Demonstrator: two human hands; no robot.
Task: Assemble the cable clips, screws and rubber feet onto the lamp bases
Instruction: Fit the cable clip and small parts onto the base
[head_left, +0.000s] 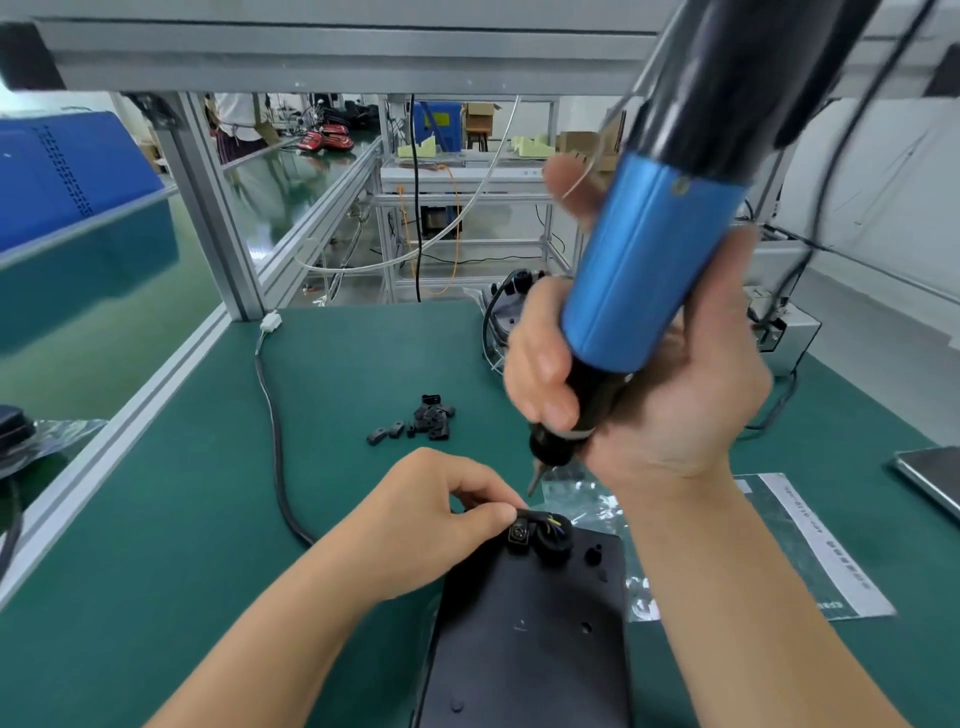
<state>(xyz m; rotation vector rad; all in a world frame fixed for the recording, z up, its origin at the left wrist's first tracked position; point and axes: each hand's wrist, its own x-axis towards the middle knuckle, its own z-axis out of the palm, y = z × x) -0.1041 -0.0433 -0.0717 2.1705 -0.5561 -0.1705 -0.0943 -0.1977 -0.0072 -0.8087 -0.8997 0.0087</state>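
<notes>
— Black lamp base (524, 639): where?
— On the green mat (171, 519); left hand (441, 514) pinches its cable clip (521, 536).
— Right hand (649, 395)?
— Gripping the blue screwdriver (644, 270), tip above the clip. Spare clips (421, 418) lie loose; plastic bag (769, 551) beside.

Table (171, 519): dark green mat. Lamp base (524, 639) below my hands: matt black, as is the cable clip (521, 535) at my left fingertips. Screwdriver (649, 260) in my right hand: bright blue barrel, black nose and upper body. Loose clips (415, 421) beyond my left hand: black. Cable (275, 441) to its left: black.
</notes>
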